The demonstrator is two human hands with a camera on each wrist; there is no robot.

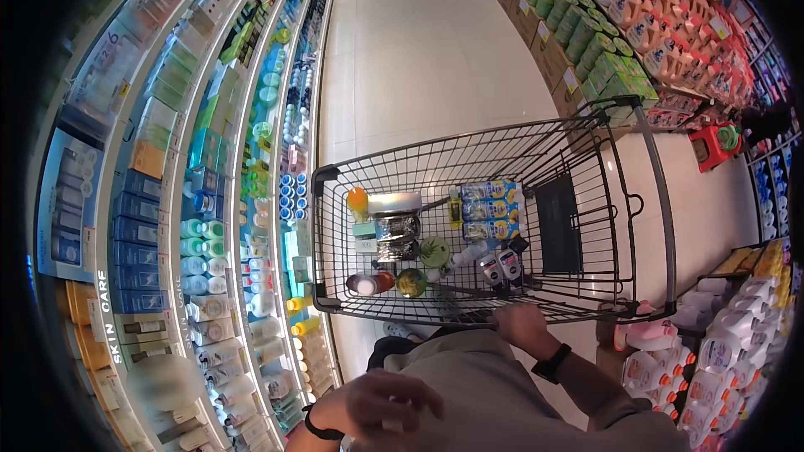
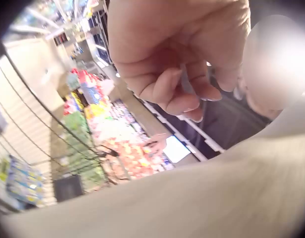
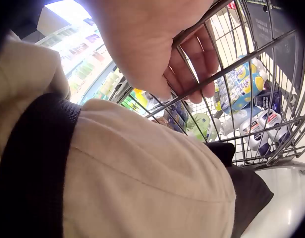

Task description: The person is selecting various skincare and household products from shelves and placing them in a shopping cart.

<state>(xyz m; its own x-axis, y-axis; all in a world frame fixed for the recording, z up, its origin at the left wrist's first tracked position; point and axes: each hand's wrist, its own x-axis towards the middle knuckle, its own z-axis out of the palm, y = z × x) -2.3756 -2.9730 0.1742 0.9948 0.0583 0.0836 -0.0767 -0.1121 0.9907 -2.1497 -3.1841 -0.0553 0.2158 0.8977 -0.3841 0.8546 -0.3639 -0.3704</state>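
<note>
My right hand grips the near side rim of a wire shopping cart; in the right wrist view its fingers hook over the top wire into the basket. My left hand hangs in front of my torso, fingers loosely bent, holding nothing. Inside the cart lie a shrink-wrapped pack of blue and yellow bottles, two white bottles with dark caps, a round green pack, dark shiny packs and an orange-capped item.
Tall skin care shelves line the left side, close by the cart's end. To the right stand stacked green canisters and orange bottles. White jugs fill the lower right, near a red stool. Tiled floor stretches ahead.
</note>
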